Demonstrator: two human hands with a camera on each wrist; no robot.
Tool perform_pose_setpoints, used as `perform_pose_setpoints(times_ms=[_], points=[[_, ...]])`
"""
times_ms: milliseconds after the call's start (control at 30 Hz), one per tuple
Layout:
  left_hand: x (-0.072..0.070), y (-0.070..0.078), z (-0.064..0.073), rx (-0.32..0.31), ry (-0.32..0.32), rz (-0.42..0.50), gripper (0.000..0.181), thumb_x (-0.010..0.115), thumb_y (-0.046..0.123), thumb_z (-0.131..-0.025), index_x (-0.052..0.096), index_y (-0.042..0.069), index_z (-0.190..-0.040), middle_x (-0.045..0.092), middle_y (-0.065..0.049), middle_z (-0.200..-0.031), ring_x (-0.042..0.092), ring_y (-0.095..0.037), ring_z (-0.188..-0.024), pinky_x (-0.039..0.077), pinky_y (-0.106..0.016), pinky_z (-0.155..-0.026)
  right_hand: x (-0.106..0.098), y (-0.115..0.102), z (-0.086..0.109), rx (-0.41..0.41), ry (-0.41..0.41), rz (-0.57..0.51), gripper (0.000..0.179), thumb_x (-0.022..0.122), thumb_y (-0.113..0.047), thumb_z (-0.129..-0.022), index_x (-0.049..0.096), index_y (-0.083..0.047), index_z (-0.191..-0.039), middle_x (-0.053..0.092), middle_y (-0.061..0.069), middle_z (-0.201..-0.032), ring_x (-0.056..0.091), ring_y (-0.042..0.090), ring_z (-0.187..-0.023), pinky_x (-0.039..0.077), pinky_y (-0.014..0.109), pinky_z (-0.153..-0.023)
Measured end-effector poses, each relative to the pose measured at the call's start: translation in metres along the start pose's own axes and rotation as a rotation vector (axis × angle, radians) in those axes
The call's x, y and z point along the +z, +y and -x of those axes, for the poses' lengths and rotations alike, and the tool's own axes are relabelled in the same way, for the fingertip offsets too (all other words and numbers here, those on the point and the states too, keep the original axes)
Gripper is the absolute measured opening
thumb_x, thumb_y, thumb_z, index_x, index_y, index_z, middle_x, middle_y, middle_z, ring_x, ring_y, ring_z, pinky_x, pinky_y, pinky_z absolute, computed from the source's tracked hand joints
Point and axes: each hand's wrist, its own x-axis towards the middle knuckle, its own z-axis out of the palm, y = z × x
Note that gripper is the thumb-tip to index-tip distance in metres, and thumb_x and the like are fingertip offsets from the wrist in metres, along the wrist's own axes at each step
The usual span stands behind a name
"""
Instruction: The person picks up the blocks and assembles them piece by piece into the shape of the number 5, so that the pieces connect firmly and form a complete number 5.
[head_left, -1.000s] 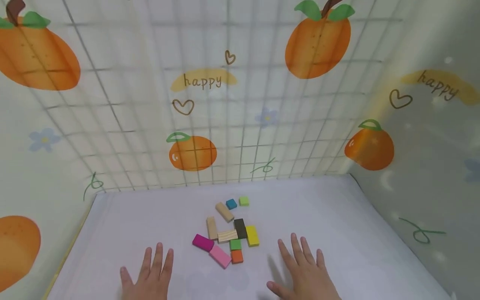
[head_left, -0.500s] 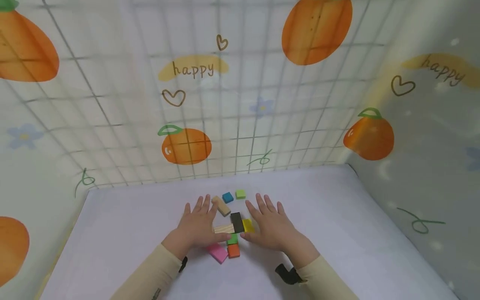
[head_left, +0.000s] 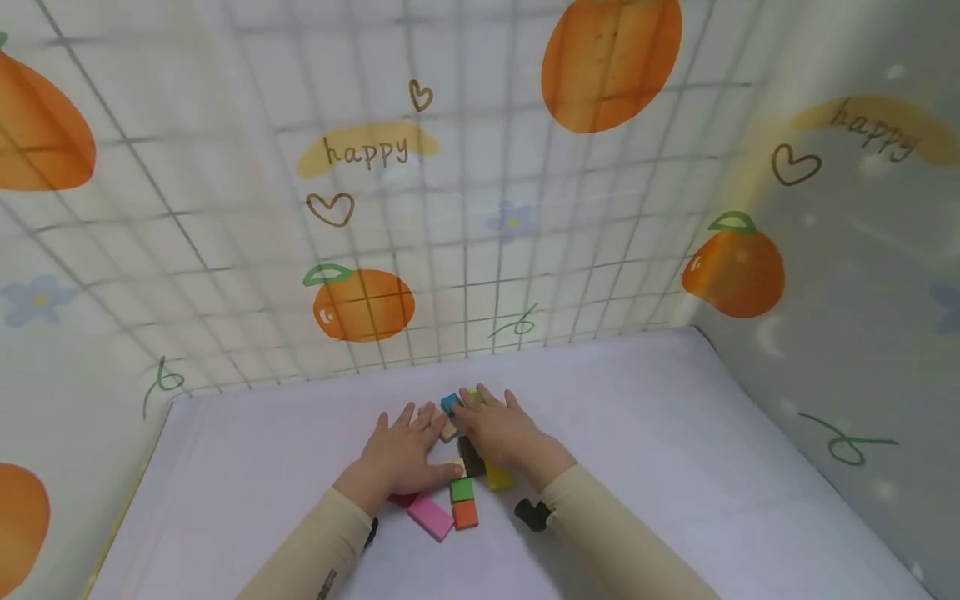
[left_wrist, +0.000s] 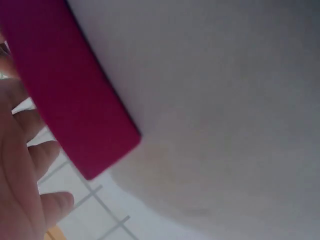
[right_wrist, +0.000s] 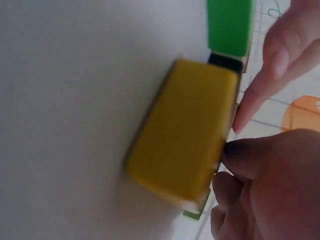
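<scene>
Left hand (head_left: 401, 457): palm down above the left side of the block group, fingers extended and spread. Right hand (head_left: 498, 429): above the far right side, fingertips next to the blue block (head_left: 450, 404) and light green block (head_left: 473, 391); impossible to tell whether loose or pinching. On the white tabletop (head_left: 225, 467), between both hands: black block (head_left: 470, 460), partly covered, with yellow block (head_left: 498, 477) alongside. Nearer the wearer: green block (head_left: 462, 491), then orange block (head_left: 466, 514). Left of orange: pink block (head_left: 431, 517). Partly hidden by left hand: magenta block (head_left: 402, 500) and wooden block (head_left: 448, 430).
</scene>
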Motion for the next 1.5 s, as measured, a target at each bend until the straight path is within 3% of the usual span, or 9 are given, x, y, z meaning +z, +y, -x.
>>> perform_pose_setpoints(times_ms=[267,367,500,600,733,900,1067,1500], points=[[-0.005,0.001,-0.011,-0.134,0.143,-0.110,0.091,0.032,0.084,-0.077,0.039,0.024,-0.145,0.044,-0.011,-0.144,0.041,-0.035,-0.129,0.023,-0.064,-0.108,0.001,-0.002,-0.005,0.037,0.015,0.039,0.046,0.041,-0.031,-0.100,0.039,-0.026,-0.145,0.036,-0.003,-0.151,0.023,0.026,-0.144,0.018,0.061,-0.112],[-0.006,0.003,-0.008,-0.162,0.134,-0.086,0.091,0.033,0.083,-0.078,0.039,0.022,-0.145,0.042,-0.013,-0.145,0.041,-0.035,-0.129,0.026,-0.062,-0.107,0.002,-0.003,-0.004,0.032,0.035,0.058,0.044,0.043,-0.030,-0.099,0.043,-0.024,-0.143,0.039,0.000,-0.150,0.025,0.028,-0.143,0.020,0.060,-0.112],[-0.008,0.004,0.004,-0.150,0.115,0.008,0.091,0.036,0.080,-0.080,0.035,0.019,-0.147,0.031,-0.012,-0.153,0.035,-0.034,-0.135,0.027,-0.060,-0.108,0.003,-0.005,-0.004,0.014,0.053,0.076,0.043,0.044,-0.031,-0.098,0.047,-0.020,-0.140,0.035,0.000,-0.152,0.023,0.026,-0.144,0.021,0.059,-0.112],[-0.008,0.004,0.010,-0.113,0.085,0.029,0.089,0.035,0.078,-0.082,0.038,0.016,-0.146,0.029,-0.012,-0.154,0.032,-0.032,-0.138,0.031,-0.056,-0.107,0.002,-0.005,-0.004,0.015,0.056,0.060,0.041,0.044,-0.031,-0.098,0.050,-0.021,-0.137,0.034,-0.002,-0.152,0.024,0.024,-0.144,0.021,0.058,-0.112],[-0.005,-0.001,0.005,-0.065,0.097,0.009,0.088,0.036,0.077,-0.083,0.043,0.013,-0.143,0.038,-0.013,-0.147,0.039,-0.031,-0.131,0.041,-0.053,-0.100,0.002,-0.005,-0.005,0.021,0.069,0.016,0.038,0.045,-0.029,-0.098,0.052,-0.022,-0.135,0.046,-0.003,-0.145,0.031,0.022,-0.141,0.023,0.058,-0.112],[0.001,-0.009,-0.004,-0.063,0.143,0.022,0.094,0.036,0.079,-0.081,0.034,0.011,-0.146,0.040,-0.010,-0.146,0.041,-0.029,-0.128,0.043,-0.050,-0.099,0.003,-0.003,-0.006,0.054,0.084,0.020,0.041,0.046,-0.031,-0.097,0.050,-0.023,-0.137,0.049,-0.003,-0.142,0.032,0.022,-0.140,0.023,0.058,-0.112],[0.003,-0.011,-0.012,-0.054,0.124,0.061,0.097,0.039,0.079,-0.080,0.034,0.009,-0.146,0.037,-0.010,-0.148,0.037,-0.031,-0.130,0.040,-0.052,-0.101,0.001,-0.003,-0.007,0.109,0.072,0.021,0.042,0.046,-0.032,-0.097,0.049,-0.024,-0.139,0.047,-0.001,-0.145,0.031,0.024,-0.141,0.022,0.057,-0.112],[0.001,0.000,-0.018,-0.051,0.085,0.058,0.100,0.038,0.080,-0.078,0.031,0.008,-0.147,0.031,-0.013,-0.152,0.032,-0.033,-0.135,0.035,-0.053,-0.106,0.003,-0.005,-0.008,0.092,0.076,0.009,0.043,0.046,-0.033,-0.097,0.048,-0.023,-0.140,0.043,0.000,-0.147,0.031,0.028,-0.141,0.025,0.060,-0.110]])
